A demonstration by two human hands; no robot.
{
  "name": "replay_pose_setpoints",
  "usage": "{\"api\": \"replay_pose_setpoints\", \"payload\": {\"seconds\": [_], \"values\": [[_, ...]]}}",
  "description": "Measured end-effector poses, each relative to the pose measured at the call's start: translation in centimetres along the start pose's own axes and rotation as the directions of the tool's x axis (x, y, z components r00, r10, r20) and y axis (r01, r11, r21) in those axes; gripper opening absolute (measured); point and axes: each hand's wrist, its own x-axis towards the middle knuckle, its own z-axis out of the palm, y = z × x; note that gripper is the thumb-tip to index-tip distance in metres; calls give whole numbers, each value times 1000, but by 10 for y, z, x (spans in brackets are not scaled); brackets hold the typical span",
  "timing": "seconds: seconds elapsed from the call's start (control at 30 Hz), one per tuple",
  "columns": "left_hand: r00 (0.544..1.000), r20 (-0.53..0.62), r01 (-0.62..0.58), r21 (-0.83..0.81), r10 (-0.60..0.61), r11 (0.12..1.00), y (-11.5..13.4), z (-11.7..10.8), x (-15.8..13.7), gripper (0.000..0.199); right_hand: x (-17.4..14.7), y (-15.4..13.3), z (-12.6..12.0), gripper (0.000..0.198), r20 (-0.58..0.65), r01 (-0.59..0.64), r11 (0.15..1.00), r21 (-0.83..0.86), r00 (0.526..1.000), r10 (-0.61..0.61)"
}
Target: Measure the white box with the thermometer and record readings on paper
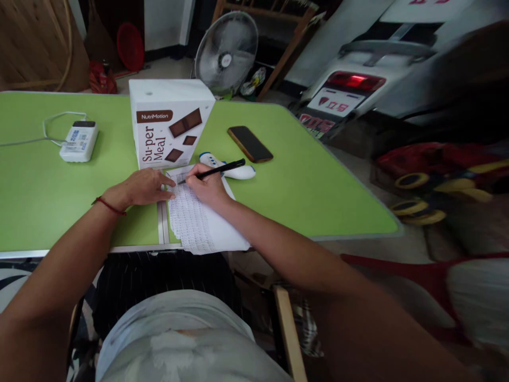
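Observation:
My right hand (209, 185) grips a black pen (222, 168), its tip on a sheet of paper (199, 223) near the top left part. Rows of small handwriting cover the left side of the sheet, while the right side is blank. With fingers stretched out, my left hand (149, 187) rests at the left edge of the paper, its fingertips close to the pen tip. The sheet's lower end reaches over the table's front edge. Right behind the paper stands a white NutriMotion box (169, 122). A white and blue handheld device (234, 171), perhaps a thermometer, lies beside my right hand.
On the green table (318, 196), a phone (250, 144) lies to the right of the box. A white adapter (79, 140) with a cable sits at the left. Beyond the table are a fan (226, 55) and a white scooter (350, 85).

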Motion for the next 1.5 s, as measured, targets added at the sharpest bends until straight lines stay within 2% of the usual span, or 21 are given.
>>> {"api": "replay_pose_setpoints", "payload": {"seconds": [0.17,0.6,0.9,1.1,1.3,1.5], "values": [[998,-47,-54,-22,53,998,-3,2,0,40,0,-3,0,17,5,-13,1000,-4,1000,13],[999,-36,-39,-9,39,999,-4,3,0,43,0,2,-2,18,2,23,999,-38,1000,-23],[1000,-12,-11,-7,11,1000,-1,1,-1,43,0,-2,0,20,-30,-9,1000,-26,1000,9],[999,-24,-24,-32,23,999,-2,1,0,43,0,-1,-1,21,-3,-3,1000,-30,1000,3],[999,-37,-38,-4,38,999,-5,4,1,43,1,0,-1,22,-30,-39,999,-33,999,38],[1000,-20,-20,-10,19,1000,-2,2,0,45,1,2,-1,20,-32,-19,999,-41,999,18]]}}
